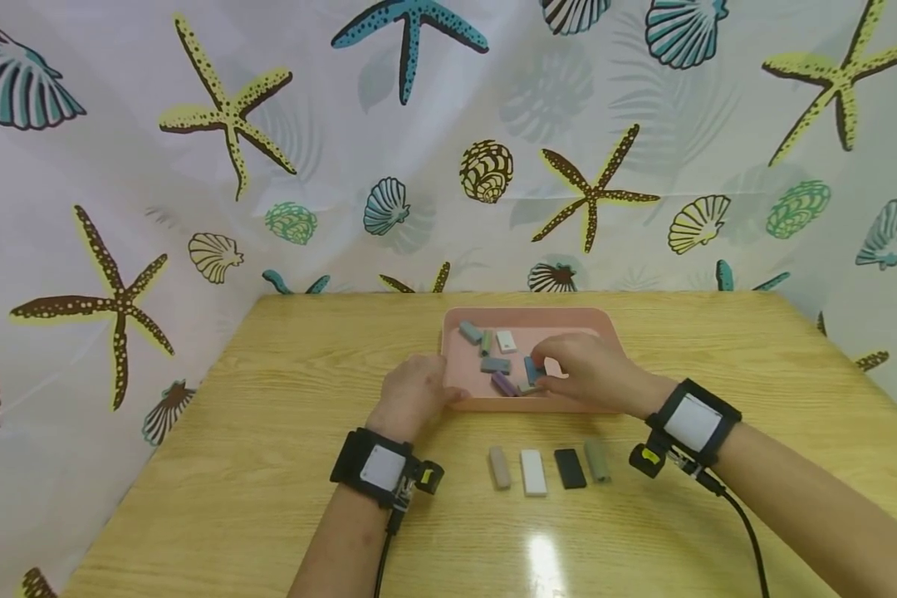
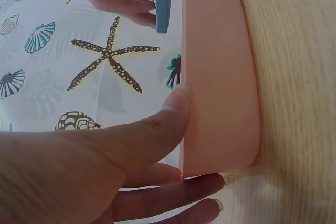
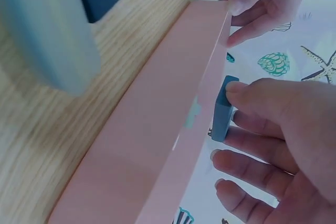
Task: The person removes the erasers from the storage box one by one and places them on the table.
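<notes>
My right hand pinches a small blue block between thumb and fingers, over the right part of a pink tray. Its other fingers spread loosely in the right wrist view. My left hand grips the tray at its near left corner, the thumb on the rim and fingertips at the end wall in the left wrist view. Inside the tray lie a purple block, a white block, a green block and grey-blue blocks. A pale block beside my right fingertips is partly hidden.
In front of the tray, a beige block, a white block, a black block and a grey-green block stand in a row on the wooden table. A patterned cloth hangs behind.
</notes>
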A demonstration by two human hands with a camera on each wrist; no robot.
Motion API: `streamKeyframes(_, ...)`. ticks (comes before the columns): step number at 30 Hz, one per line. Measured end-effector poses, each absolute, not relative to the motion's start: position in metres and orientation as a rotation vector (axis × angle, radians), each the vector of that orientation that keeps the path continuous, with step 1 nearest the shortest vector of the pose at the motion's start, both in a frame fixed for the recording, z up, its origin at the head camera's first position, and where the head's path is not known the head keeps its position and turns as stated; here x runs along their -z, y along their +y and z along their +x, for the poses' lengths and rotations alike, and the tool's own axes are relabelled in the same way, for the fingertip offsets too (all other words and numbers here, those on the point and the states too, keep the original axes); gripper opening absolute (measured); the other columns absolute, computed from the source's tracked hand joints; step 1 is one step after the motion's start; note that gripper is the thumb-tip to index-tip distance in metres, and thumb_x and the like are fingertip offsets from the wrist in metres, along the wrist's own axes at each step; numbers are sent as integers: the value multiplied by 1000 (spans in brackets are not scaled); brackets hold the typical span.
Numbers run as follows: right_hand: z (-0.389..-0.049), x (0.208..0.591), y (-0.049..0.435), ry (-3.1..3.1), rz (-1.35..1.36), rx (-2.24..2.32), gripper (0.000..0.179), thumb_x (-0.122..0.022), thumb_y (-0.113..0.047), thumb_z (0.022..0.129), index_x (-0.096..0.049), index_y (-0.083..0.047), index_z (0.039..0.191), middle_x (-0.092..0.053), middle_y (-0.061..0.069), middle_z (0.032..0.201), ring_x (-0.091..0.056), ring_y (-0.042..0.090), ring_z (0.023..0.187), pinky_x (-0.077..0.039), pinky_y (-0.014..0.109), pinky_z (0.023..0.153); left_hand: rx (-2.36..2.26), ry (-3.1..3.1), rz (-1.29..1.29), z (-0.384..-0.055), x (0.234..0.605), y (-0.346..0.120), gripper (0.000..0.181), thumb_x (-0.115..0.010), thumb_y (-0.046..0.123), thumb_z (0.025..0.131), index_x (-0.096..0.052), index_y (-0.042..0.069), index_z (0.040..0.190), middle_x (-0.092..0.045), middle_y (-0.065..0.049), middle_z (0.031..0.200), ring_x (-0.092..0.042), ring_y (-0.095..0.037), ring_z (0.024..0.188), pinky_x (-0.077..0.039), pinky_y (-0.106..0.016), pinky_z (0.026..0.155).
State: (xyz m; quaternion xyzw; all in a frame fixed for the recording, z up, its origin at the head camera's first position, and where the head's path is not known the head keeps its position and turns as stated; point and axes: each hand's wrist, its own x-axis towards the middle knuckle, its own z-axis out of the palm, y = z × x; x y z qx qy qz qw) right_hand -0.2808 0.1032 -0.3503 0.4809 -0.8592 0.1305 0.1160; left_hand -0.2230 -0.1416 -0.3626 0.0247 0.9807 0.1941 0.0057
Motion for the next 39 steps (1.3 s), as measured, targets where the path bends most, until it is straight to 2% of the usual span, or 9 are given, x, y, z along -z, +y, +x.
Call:
streamKeyframes(3,-274,348,111,-2502,1453,-410,18,-73,-16,77,-60,-13,89,-60,-4,82,-46,9,66,-42,27,58,-609,3064,76,-222,363,-142,36,-71,35,78,-60,5,94,-52,-3,65,-47,-13,54,-34,-25,47)
streamKeyframes(11,-252,343,135,-2569,1429,-480,19,-73,-17,79,-59,-18,92,-58,-9,88,-47,8,72,-44,24,60,-609,3058,72,-221,361,-142,32,-71,36,77,-57,8,85,-52,-3,65,-47,-13,54,-34,-25,47)
streamKeyframes(20,-234,345,154,-2530,1463,-523,22,-72,-13,78,-57,-19,92,-56,-9,83,-46,8,62,-40,22,52,-616,3045,62,-221,362,-142,31,-71,35,78,-57,8,86,-51,-3,65,-46,-14,55,-34,-25,47)
streamKeyframes(27,-225,348,174,-2614,1432,-431,23,-75,-15,75,-58,-19,90,-56,-10,84,-50,8,70,-44,25,60,-587,3051,62,-222,362,-143,32,-70,37,78,-56,9,84,-51,-3,66,-46,-13,55,-34,-25,47)
streamKeyframes(34,-218,354,190,-2790,1334,-443,28,-75,-20,75,-60,-20,98,-57,-10,86,-49,9,69,-43,25,58,-587,3061,71,-222,361,-141,32,-70,37,78,-55,9,81,-51,-2,64,-46,-12,54,-32,-24,46)
streamKeyframes(39,-215,360,195,-2892,1287,-439,29,-76,-26,74,-59,-21,97,-56,-9,85,-48,9,68,-40,24,57,-588,3065,70,-222,361,-141,32,-71,37,78,-55,9,80,-50,-2,64,-45,-12,54,-32,-24,46)
